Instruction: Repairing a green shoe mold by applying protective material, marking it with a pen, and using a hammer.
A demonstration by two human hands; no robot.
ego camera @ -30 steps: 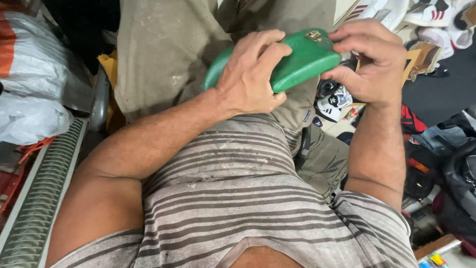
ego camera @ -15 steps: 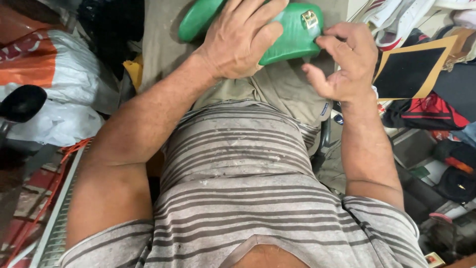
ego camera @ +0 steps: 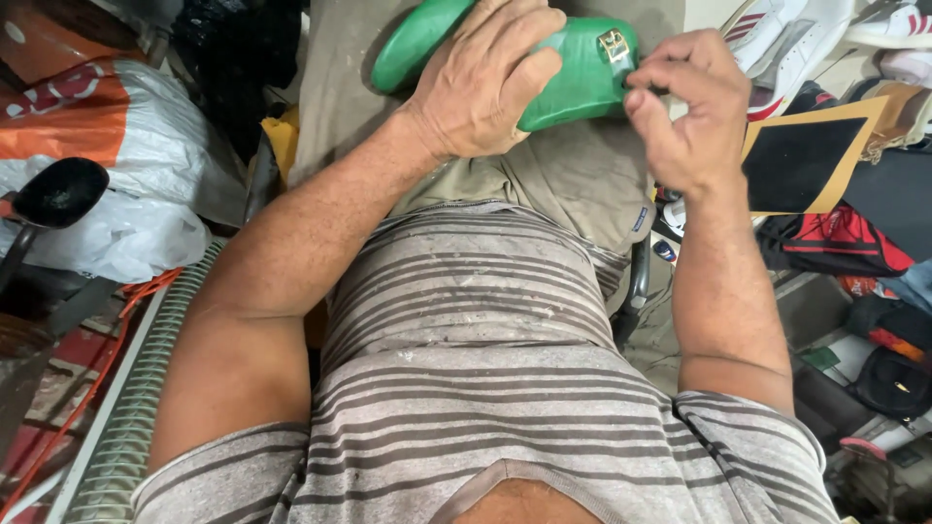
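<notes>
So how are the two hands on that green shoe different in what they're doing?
The left hand lies flat over the green shoe, fingers spread, pressing it onto the lap; the right hand is curled, its fingertips pinched at the shoe's end near the gold buckle. Both are bare and touch the shoe.

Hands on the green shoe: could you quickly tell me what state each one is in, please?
Left hand: closed over the green shoe, holding it on the lap.
Right hand: fingertips pinched at the shoe's gold buckle.

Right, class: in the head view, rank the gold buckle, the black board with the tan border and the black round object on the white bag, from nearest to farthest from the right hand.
1. Gold buckle: at the right hand's fingertips, on the green shoe.
2. Black board: just right of it.
3. Black round object: far left.
</notes>
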